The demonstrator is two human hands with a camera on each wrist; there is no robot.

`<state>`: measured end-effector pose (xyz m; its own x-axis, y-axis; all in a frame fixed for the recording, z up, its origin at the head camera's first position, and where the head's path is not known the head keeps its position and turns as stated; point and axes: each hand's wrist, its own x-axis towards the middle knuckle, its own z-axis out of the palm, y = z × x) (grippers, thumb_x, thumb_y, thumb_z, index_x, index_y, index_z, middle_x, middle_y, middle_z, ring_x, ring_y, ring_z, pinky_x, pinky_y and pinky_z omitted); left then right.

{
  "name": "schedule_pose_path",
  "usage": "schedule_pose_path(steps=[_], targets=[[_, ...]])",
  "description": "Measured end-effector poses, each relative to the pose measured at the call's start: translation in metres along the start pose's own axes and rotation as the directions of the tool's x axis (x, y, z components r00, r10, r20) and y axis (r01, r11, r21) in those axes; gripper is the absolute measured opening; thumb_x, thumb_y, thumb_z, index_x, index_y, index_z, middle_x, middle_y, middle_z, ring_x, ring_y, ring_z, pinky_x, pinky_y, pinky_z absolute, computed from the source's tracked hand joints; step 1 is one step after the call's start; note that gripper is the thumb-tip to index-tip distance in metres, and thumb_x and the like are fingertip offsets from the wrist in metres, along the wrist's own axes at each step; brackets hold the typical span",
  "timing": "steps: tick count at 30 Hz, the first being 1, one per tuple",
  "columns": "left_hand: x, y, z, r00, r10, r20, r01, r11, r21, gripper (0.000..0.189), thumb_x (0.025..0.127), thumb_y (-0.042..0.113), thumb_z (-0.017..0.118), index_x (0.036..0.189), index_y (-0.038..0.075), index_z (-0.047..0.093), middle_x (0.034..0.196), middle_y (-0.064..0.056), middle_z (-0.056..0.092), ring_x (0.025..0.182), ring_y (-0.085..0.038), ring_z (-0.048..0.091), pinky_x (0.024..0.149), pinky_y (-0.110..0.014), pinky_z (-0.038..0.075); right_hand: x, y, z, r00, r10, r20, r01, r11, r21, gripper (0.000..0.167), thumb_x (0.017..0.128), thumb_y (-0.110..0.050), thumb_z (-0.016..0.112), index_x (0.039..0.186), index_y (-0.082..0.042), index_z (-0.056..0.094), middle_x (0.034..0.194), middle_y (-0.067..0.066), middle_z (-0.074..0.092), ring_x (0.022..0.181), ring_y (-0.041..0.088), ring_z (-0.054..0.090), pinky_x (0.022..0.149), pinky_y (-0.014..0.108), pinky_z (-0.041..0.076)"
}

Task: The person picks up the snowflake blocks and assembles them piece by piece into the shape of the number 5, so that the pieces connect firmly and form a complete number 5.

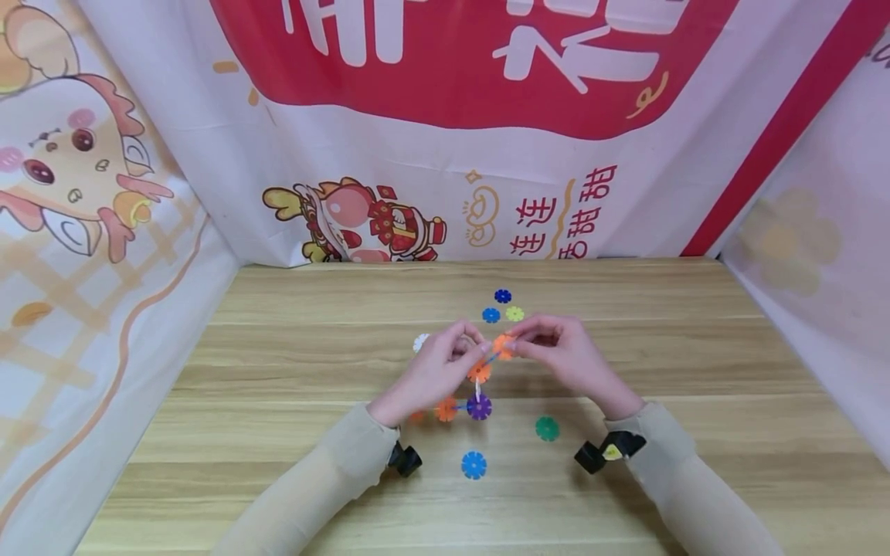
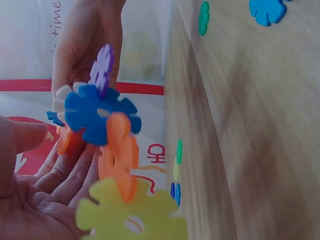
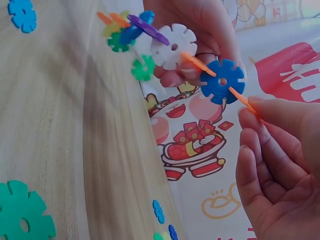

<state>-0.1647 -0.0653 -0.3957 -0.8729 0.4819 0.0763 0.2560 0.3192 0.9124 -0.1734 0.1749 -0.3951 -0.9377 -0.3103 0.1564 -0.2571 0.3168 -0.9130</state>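
Observation:
A chain of slotted snowflake discs is held up over the table between both hands. My right hand (image 1: pixel 563 351) pinches the orange disc (image 3: pixel 245 102) at its upper end between thumb and fingertips. My left hand (image 1: pixel 441 367) holds the chain beside it, fingertips by the blue disc (image 3: pixel 222 81) that joins this orange disc to a second orange disc (image 1: pixel 480 372). Below follow a white disc (image 3: pixel 175 46) and a purple disc (image 1: pixel 479 407). A further blue disc (image 2: pixel 102 112), an orange disc (image 2: pixel 120 155) and a yellow disc (image 2: pixel 132 210) form the other end, partly hidden by the left hand in the head view.
Loose discs lie on the wooden table (image 1: pixel 313 432): dark blue (image 1: pixel 503 296), blue (image 1: pixel 490 315) and yellow (image 1: pixel 514 313) behind the hands, green (image 1: pixel 547 428) and blue (image 1: pixel 474 466) nearer. A white disc (image 1: pixel 421 343) is beside the left hand. Printed cloth (image 1: pixel 445 147) hangs behind.

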Motion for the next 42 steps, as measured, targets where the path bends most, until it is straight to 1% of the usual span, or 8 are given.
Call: schedule_pose_path(steps=[4,8,15,19,26,31,38,42], targets=[[0.0,0.0,0.0,1.0,0.001,-0.003,-0.001,1.0,0.02,0.016,0.106,0.031,0.057,0.107,0.019,0.066,0.083,0.002,0.069,0.062,-0.016,0.056,0.052,-0.027,0.043,0.001,-0.002,0.002,1.0,0.011,-0.001,-0.011,1.0,0.012,0.017,0.091,-0.023,0.081,0.102,-0.012,0.076,0.094,0.004,0.074,0.084,0.026,0.069,0.075,0.038,0.059],[0.001,0.0,0.0,1.0,0.008,-0.019,-0.008,1.0,0.03,0.013,0.104,0.029,0.062,0.106,0.019,0.069,0.082,0.003,0.069,0.065,-0.021,0.06,0.053,-0.027,0.044,0.002,-0.004,0.003,1.0,0.027,-0.004,-0.027,0.999,0.027,0.017,0.09,-0.025,0.081,0.101,-0.012,0.076,0.096,0.004,0.074,0.086,0.026,0.069,0.077,0.042,0.059],[0.0,-0.001,0.0,1.0,0.005,-0.022,-0.004,1.0,0.026,0.017,0.102,0.037,0.064,0.107,0.022,0.07,0.072,0.0,0.065,0.052,-0.014,0.045,0.046,-0.026,0.036,0.002,-0.005,0.002,0.999,-0.002,0.032,0.001,0.999,0.04,0.013,0.095,-0.021,0.076,0.105,-0.013,0.078,0.101,0.003,0.075,0.089,0.027,0.07,0.078,0.042,0.06],[0.0,-0.002,-0.002,1.0,0.009,-0.022,-0.008,1.0,0.02,0.019,0.102,0.04,0.063,0.106,0.024,0.071,0.071,0.0,0.063,0.053,-0.016,0.046,0.046,-0.025,0.036,0.002,-0.007,0.0,0.999,-0.015,0.045,0.013,0.999,0.043,0.014,0.096,-0.021,0.074,0.106,-0.011,0.078,0.099,0.004,0.075,0.088,0.033,0.069,0.075,0.038,0.059],[-0.001,-0.002,-0.005,0.998,0.001,-0.068,-0.001,1.0,0.006,0.019,0.104,0.036,0.062,0.109,0.021,0.072,0.087,0.001,0.069,0.072,-0.025,0.064,0.062,-0.042,0.057,-0.003,-0.008,-0.005,1.0,-0.019,-0.006,0.02,0.999,0.04,0.016,0.095,-0.025,0.076,0.106,-0.013,0.076,0.1,0.004,0.074,0.088,0.03,0.069,0.075,0.037,0.06],[-0.001,-0.002,-0.007,0.997,-0.024,-0.077,0.019,0.998,-0.063,0.017,0.104,0.031,0.062,0.11,0.018,0.07,0.105,-0.003,0.069,0.075,-0.021,0.069,0.069,-0.053,0.059,-0.012,-0.007,-0.006,1.0,-0.017,-0.002,0.017,0.999,0.049,0.015,0.095,-0.023,0.076,0.105,-0.012,0.075,0.099,0.004,0.074,0.09,0.038,0.068,0.078,0.045,0.06],[-0.001,-0.003,-0.008,0.991,-0.048,-0.127,0.048,0.999,0.002,0.014,0.105,0.028,0.06,0.109,0.017,0.065,0.089,-0.001,0.071,0.073,-0.018,0.063,0.062,-0.034,0.053,-0.028,0.002,0.002,0.993,0.055,0.103,-0.055,0.998,0.002,0.021,0.095,-0.028,0.075,0.106,-0.011,0.075,0.097,0.002,0.074,0.09,0.041,0.066,0.076,0.041,0.059],[0.0,-0.003,-0.01,0.985,-0.054,-0.161,0.054,0.999,-0.006,0.012,0.105,0.026,0.06,0.109,0.016,0.065,0.095,0.002,0.072,0.08,-0.017,0.066,0.068,-0.036,0.055,-0.035,0.012,0.012,0.973,0.079,0.216,-0.074,0.997,-0.029,0.023,0.096,-0.026,0.074,0.108,-0.006,0.074,0.097,0.001,0.073,0.09,0.03,0.068,0.077,0.033,0.058]])
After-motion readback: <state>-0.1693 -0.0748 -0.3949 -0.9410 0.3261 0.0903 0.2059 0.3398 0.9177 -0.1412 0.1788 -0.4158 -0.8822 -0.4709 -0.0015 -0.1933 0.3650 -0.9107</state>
